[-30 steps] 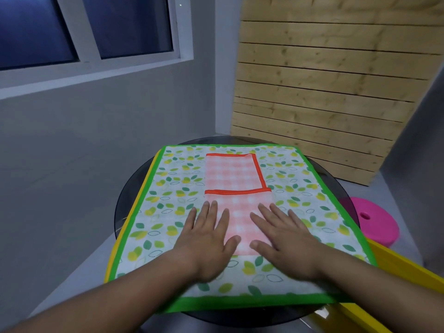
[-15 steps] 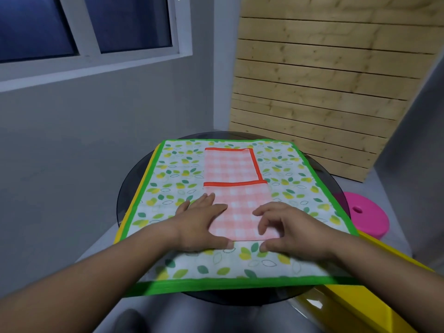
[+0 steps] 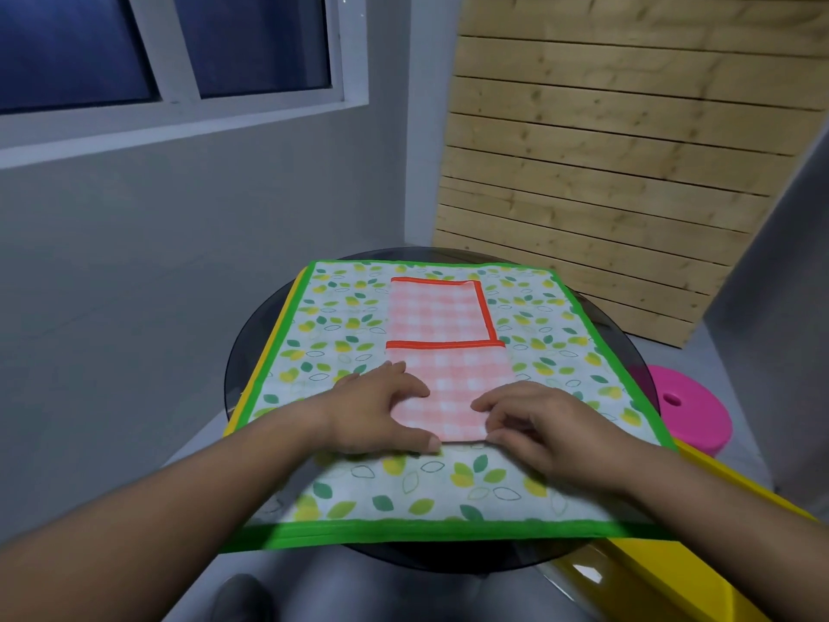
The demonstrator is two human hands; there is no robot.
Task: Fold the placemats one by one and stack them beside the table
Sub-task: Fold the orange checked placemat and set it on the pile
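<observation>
A folded pink checked placemat (image 3: 453,374) with an orange border lies on a large leaf-print placemat (image 3: 341,334) edged in green, which covers a round dark glass table (image 3: 251,352). A yellow edge of another mat (image 3: 280,334) shows under the left side. My left hand (image 3: 381,410) pinches the near left corner of the pink mat, thumb under its front edge. My right hand (image 3: 538,419) grips the near right corner with curled fingers. The near edge looks slightly lifted.
A pink plastic stool (image 3: 686,410) stands right of the table. A yellow piece of furniture (image 3: 664,567) runs along the lower right. A wooden slat panel (image 3: 605,172) leans against the far wall. Grey floor lies to the left and below.
Both hands went from lying flat on the pink mat to curling back and pinching its near corners. The camera view shifted slightly upward.
</observation>
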